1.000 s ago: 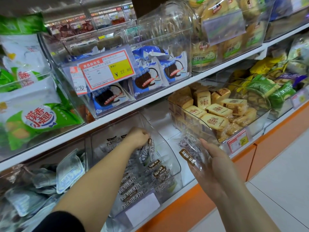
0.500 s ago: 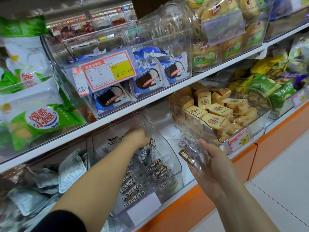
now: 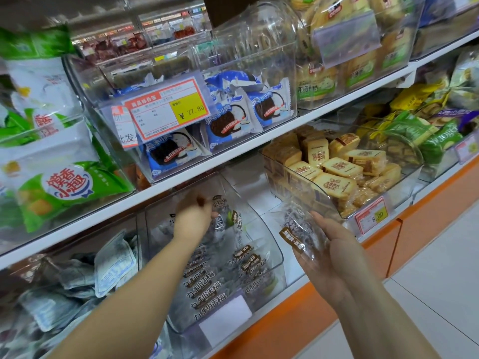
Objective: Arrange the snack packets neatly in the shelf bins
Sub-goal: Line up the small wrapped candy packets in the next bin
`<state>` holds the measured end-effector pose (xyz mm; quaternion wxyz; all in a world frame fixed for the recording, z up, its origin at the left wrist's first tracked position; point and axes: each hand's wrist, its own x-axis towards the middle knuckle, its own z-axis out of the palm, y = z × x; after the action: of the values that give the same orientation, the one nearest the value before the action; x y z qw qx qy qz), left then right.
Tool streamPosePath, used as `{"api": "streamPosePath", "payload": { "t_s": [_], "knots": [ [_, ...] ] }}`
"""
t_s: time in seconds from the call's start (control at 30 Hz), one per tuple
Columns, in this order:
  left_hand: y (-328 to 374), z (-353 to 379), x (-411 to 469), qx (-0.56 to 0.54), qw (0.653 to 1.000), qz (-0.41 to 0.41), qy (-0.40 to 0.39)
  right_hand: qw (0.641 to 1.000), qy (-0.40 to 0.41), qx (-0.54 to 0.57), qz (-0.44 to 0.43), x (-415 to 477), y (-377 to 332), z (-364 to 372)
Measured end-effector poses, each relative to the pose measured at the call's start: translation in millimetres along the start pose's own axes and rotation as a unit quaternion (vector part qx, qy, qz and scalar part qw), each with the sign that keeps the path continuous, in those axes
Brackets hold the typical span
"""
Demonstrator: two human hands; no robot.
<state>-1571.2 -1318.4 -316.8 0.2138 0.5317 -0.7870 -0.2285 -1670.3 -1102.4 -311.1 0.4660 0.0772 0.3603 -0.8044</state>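
Clear crinkly packet (image 3: 302, 229), brown label, dark contents, in right hand (image 3: 334, 257)

The left forearm (image 3: 134, 294) rises bare from the lower left of the frame to the centre, nearly straight. The left hand (image 3: 193, 217) shows its back, blurred, with fingers bent forward and down; whether they grip anything cannot be told. The right forearm (image 3: 383, 320) comes in from the lower right. The right hand (image 3: 334, 255), right of centre, is turned palm inward, fingers and thumb cupped round a clear packet (image 3: 298, 234).
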Motion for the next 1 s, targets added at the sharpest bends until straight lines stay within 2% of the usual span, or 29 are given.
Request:
{"api": "streamPosePath", "payload": {
  "t_s": [0.1, 0.27, 0.33, 0.43, 0.53, 0.63, 0.7, 0.77, 1.0],
  "knots": [
    [-12, 8, -14, -0.037, 0.999, 0.015, 0.005, 1.0, -0.002, -0.001, 0.004, -1, 2, 2],
    [-7, 7, -21, 0.118, 0.986, 0.052, -0.107, 1.0, 0.001, 0.001, 0.006, -3, 5, 2],
    [4, 1, -20, 0.116, 0.981, 0.034, -0.151, 1.0, 0.003, 0.003, 0.004, -2, 4, 2],
    [14, -3, -12, 0.136, 0.977, 0.05, -0.154, 1.0, 0.003, 0.007, 0.002, -1, 4, 2],
    [17, 8, -7, 0.153, 0.965, 0.039, -0.21, 1.0, 0.0, 0.008, 0.004, 0, 5, 3],
    [18, 18, 1, 0.176, 0.967, 0.033, -0.179, 1.0, -0.005, 0.005, 0.003, 0, 4, 3],
    [19, 21, 5, 0.152, 0.971, 0.026, -0.183, 1.0, -0.011, 0.0, 0.003, -1, 4, 3],
    [21, 21, 7, 0.122, 0.968, 0.007, -0.221, 1.0, -0.012, -0.004, 0.002, -1, 3, 1],
    [9, 5, 18, 0.156, 0.928, 0.028, -0.338, 1.0, -0.005, -0.008, -0.003, 1, 1, -1]
  ]
}}
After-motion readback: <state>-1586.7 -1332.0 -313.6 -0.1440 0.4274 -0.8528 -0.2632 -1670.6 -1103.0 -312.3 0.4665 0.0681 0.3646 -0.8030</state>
